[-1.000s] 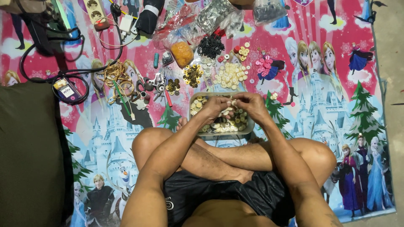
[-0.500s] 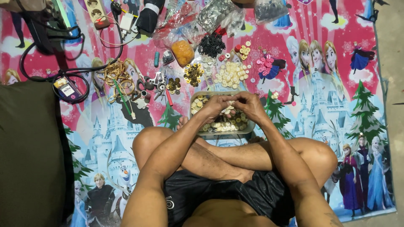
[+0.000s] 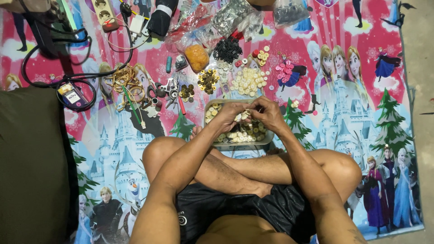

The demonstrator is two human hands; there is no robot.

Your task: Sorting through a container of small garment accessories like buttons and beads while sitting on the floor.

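I sit cross-legged on a colourful cartoon-print mat [image 3: 370, 90]. My left hand [image 3: 229, 114] and my right hand [image 3: 267, 113] meet over a clear plastic tray [image 3: 266, 138] full of small cream and yellow round pieces. Both hands pinch a small cream piece [image 3: 244, 115] between their fingertips, just above the tray. Beyond the tray lie sorted heaps: cream round pieces [image 3: 247, 81], pink pieces [image 3: 286, 71], black pieces [image 3: 227, 49] and brass-coloured pieces [image 3: 208, 80].
A dark green cushion [image 3: 31, 167] lies at the left. Black cables [image 3: 58, 68], a power strip [image 3: 104, 9], plastic bags [image 3: 235, 16], an orange bag [image 3: 197, 56] and small tools [image 3: 169, 90] crowd the far left of the mat. Bare concrete floor [image 3: 418, 68] borders the right.
Both hands stay together over the tray; the fingers shift slightly on the small piece. Nothing else has moved.
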